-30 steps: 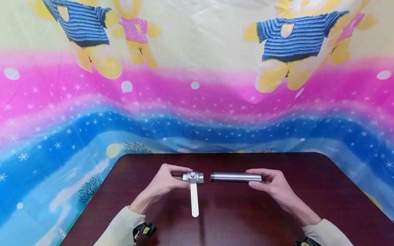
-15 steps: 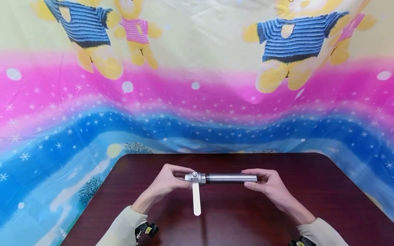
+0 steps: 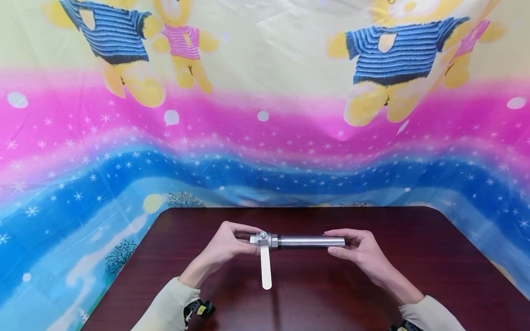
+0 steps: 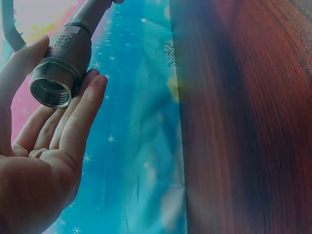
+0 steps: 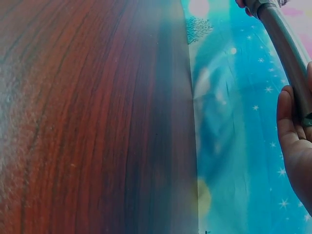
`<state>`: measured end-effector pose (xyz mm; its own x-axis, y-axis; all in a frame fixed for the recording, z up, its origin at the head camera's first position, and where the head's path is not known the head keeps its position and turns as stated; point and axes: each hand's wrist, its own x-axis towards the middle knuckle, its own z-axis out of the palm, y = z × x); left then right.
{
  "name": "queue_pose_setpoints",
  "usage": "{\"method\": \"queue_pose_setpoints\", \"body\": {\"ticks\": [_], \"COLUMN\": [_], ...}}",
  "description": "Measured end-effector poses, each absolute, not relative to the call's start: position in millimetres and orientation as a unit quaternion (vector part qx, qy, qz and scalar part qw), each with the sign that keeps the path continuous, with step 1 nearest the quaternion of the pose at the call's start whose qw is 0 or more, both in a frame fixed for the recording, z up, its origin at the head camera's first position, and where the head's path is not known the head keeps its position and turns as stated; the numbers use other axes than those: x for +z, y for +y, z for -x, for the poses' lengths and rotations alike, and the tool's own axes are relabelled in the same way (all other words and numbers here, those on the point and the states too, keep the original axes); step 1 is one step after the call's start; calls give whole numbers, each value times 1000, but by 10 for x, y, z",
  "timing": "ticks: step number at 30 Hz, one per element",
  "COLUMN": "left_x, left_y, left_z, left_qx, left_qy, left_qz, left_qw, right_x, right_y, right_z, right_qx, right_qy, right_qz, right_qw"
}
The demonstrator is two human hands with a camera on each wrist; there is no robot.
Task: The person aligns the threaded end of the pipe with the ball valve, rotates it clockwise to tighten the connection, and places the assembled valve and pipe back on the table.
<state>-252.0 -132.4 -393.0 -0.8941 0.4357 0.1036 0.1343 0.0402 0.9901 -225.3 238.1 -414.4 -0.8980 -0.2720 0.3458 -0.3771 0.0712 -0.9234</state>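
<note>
A metal ball valve [image 3: 265, 239] with a long white lever handle [image 3: 266, 269] is pinched between the thumb and fingers of my left hand [image 3: 225, 241]. In the left wrist view the valve [image 4: 61, 68] turns its open threaded end toward the camera. From its other end a steel pipe [image 3: 310, 241] runs level to the right, its end meeting the valve's mouth. How deep the pipe sits in the thread is hidden. My right hand [image 3: 361, 248] grips the pipe near its far end, thumb in front. The right wrist view shows the pipe [image 5: 287, 53] lying along the fingers.
Both hands are above a dark red-brown wooden table [image 3: 314, 299] with rounded far corners. Behind it hangs a cloth backdrop [image 3: 265, 138] printed with bears and snowflakes. A black strap device [image 3: 200, 309] sits on the left wrist, and another at the right wrist.
A second ago a gap separated the pipe from the valve. My right hand has moved left, bringing the pipe's end to the valve. The left hand has shifted slightly right.
</note>
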Motion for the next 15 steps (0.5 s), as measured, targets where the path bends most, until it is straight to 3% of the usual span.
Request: {"method": "queue_pose_setpoints", "body": {"ticks": [15], "left_x": [-3972], "left_y": [-1321], "left_z": [2542], "left_qx": [672], "left_qy": [706], "left_qz": [-196], "left_qw": [109], "right_x": [-4130], "right_y": [2371], "right_z": [2254], "right_qx": [642], "right_qy": [-734], "right_qz": [-216], "right_qw": [42]}}
